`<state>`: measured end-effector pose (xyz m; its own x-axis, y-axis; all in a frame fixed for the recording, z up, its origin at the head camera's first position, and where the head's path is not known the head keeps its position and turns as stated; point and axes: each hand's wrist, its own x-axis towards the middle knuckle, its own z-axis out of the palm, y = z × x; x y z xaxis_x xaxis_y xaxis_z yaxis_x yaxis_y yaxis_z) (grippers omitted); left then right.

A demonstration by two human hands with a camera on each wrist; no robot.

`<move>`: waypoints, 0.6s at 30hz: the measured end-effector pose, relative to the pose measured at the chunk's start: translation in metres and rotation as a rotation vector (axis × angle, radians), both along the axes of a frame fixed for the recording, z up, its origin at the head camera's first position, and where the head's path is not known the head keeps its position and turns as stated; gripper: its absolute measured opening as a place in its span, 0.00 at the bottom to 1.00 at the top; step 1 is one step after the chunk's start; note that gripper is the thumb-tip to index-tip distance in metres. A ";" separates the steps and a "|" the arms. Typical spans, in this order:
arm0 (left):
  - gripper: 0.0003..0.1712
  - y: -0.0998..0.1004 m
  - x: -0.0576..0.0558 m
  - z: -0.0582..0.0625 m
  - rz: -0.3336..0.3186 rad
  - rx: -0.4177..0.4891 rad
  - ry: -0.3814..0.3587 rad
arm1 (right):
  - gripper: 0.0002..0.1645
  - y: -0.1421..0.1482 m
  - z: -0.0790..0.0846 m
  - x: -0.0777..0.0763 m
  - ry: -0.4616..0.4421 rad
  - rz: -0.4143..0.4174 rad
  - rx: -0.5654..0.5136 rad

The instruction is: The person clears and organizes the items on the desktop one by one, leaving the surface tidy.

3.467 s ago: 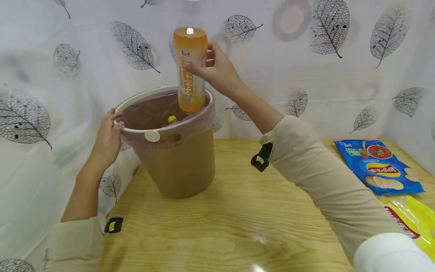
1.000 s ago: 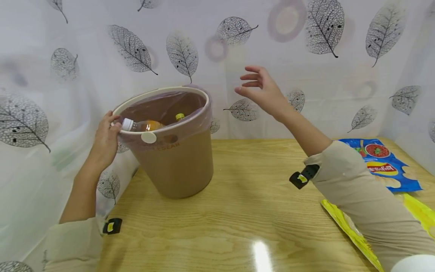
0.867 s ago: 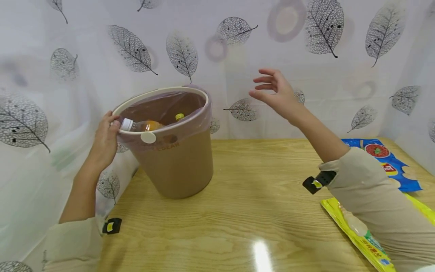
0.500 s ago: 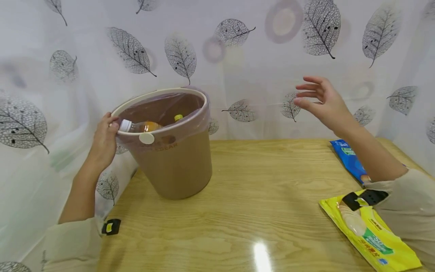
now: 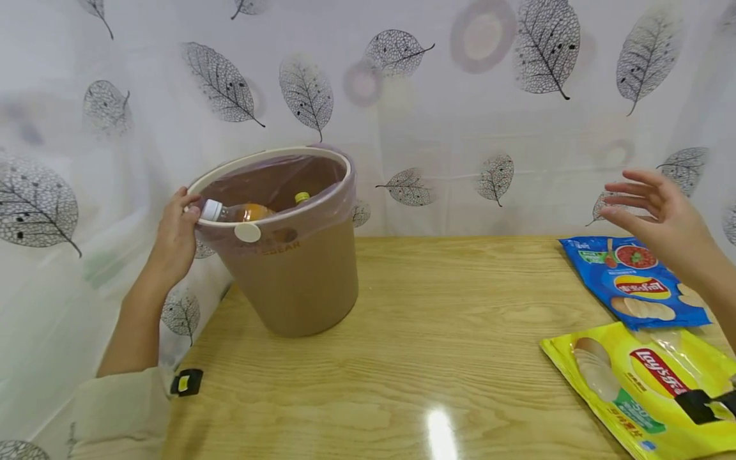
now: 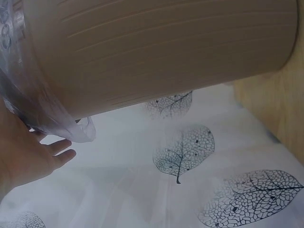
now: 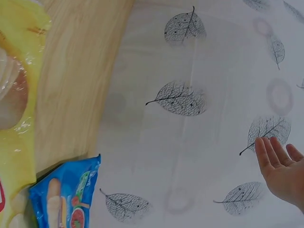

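A brown trash can [image 5: 299, 281] with a pale rim and a thin plastic liner [image 6: 52, 111] stands on the left. My left hand [image 5: 174, 239] holds its rim at the left side, thumb toward the inside. Within the can leans an orange drink bottle [image 5: 253, 211], its white cap close to that thumb. A yellow bottle cap [image 5: 301, 198] shows farther in; the rest of that bottle is hidden. My right hand [image 5: 669, 220] is in the air, fingers loosely spread and holding nothing. It overlaps the upper edge of a blue potato chip bag [image 5: 638, 284] in the head view.
A yellow Lay's chip bag [image 5: 632, 377] lies in front of the blue one, at the right of the wooden table [image 5: 425, 338]. White sheeting [image 5: 414, 121] with a leaf print hangs behind and at the left of the table.
The orange drink bottle went from my right hand into the trash can. My right hand then moved right and down, toward the chip bags. The left hand stayed on the rim.
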<state>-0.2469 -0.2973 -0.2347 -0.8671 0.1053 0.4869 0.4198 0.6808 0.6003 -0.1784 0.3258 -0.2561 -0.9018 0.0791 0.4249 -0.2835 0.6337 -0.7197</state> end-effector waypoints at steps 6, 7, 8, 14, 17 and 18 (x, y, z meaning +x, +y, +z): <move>0.30 0.000 0.000 0.000 -0.007 0.015 0.007 | 0.37 0.029 -0.029 0.011 0.029 -0.117 -0.020; 0.30 0.000 0.000 0.000 -0.008 0.017 0.009 | 0.37 0.033 -0.034 0.012 0.024 -0.148 -0.027; 0.30 -0.001 0.000 0.000 -0.008 0.017 0.010 | 0.37 0.039 -0.040 0.011 0.016 -0.179 -0.031; 0.30 -0.002 0.000 -0.001 -0.005 0.013 0.011 | 0.39 0.095 -0.087 -0.005 0.004 -0.357 -0.080; 0.30 -0.002 0.000 -0.001 -0.003 0.014 0.015 | 0.37 0.105 -0.094 -0.003 0.013 -0.421 -0.129; 0.30 -0.002 0.000 -0.001 -0.003 0.015 0.017 | 0.37 0.112 -0.098 -0.005 0.004 -0.442 -0.132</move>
<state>-0.2469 -0.2993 -0.2354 -0.8585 0.1011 0.5028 0.4321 0.6705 0.6030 -0.1831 0.4376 -0.3540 -0.7677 0.5093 0.3889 -0.0101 0.5972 -0.8020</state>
